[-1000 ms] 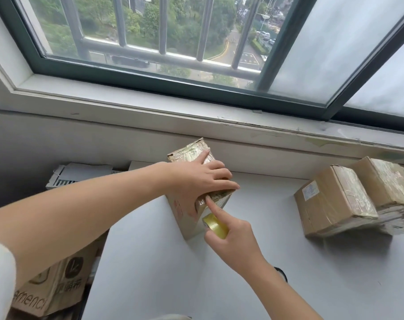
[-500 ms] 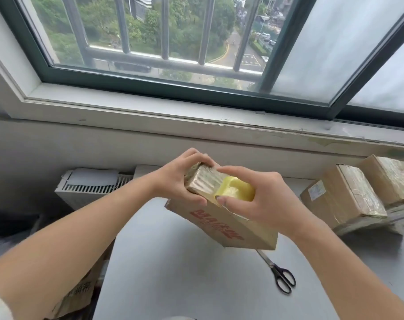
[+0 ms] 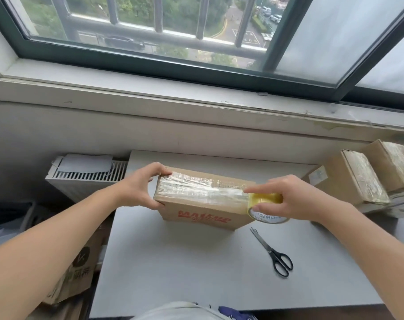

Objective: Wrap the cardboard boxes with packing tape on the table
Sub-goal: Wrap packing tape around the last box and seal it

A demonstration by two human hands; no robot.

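A cardboard box (image 3: 203, 213) with red lettering lies lengthwise on the grey table (image 3: 196, 269), clear tape across its top. My left hand (image 3: 141, 190) grips the box's left end, thumb in front and fingers over the top edge. My right hand (image 3: 289, 199) holds a yellowish roll of packing tape (image 3: 265, 205) at the box's right end. A strip of tape runs from the roll along the top of the box.
Black scissors (image 3: 273, 254) lie on the table right of centre. Two taped boxes (image 3: 358, 181) stand at the right edge by the wall. A radiator (image 3: 85, 179) and a paper bag (image 3: 78, 271) sit left of the table. The window sill runs behind.
The box went from standing on end, through a tilt in both hands, to lying flat. My right hand drew the tape roll from the left part of the top to the right end.
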